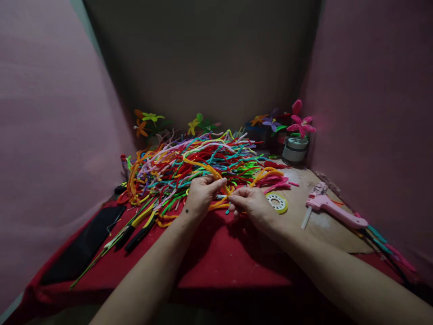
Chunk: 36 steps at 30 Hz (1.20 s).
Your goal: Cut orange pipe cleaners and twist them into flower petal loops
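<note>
A red cloth [219,262] is being seen nearest, with a flat black object [84,246] lying on it at the left. Just beyond, an orange pipe cleaner [204,166] is being held by both hands above the cloth. It is being pinched by the left hand [202,195], with thumb and forefinger closed on it and the other fingers curled. Its near end is being gripped by the right hand [252,205], with fingertips closed tight and nearly touching the left. A tape roll [278,202] and a pink glue gun [333,212] are being kept on the wooden board [304,180] to the right. Farther back, a pile of coloured pipe cleaners [169,171] is being spread wide, and pipe-cleaner flowers [299,124] are being displayed against the back wall [209,67].
</note>
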{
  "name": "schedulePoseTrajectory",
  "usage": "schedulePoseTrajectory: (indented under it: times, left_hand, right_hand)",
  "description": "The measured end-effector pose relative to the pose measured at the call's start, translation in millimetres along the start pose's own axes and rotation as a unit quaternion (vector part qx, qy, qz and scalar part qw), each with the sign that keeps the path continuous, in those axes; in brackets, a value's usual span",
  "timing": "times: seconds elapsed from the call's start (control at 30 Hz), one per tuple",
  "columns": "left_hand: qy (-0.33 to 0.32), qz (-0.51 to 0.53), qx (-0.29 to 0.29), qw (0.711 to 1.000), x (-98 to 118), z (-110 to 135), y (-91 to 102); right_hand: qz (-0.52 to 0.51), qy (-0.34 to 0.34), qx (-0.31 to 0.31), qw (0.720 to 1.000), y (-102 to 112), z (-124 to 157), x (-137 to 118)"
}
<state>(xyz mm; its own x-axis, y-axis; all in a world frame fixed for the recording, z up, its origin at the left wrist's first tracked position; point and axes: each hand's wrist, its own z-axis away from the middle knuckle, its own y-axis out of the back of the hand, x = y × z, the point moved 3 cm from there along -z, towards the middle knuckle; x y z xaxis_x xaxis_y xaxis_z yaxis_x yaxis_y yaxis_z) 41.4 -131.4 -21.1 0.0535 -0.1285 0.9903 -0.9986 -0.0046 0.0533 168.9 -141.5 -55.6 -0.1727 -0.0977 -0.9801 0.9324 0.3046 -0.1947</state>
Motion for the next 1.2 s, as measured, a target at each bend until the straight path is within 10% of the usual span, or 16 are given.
schedulePoseTrajectory:
  times: [1.2]
  left_hand:
    - [0.148,0.018,-0.188,0.971,-26.4,7.1,-21.0]
  right_hand:
    - [-0.243,0.029,0.046,0.968,14.3,-14.1,1.9]
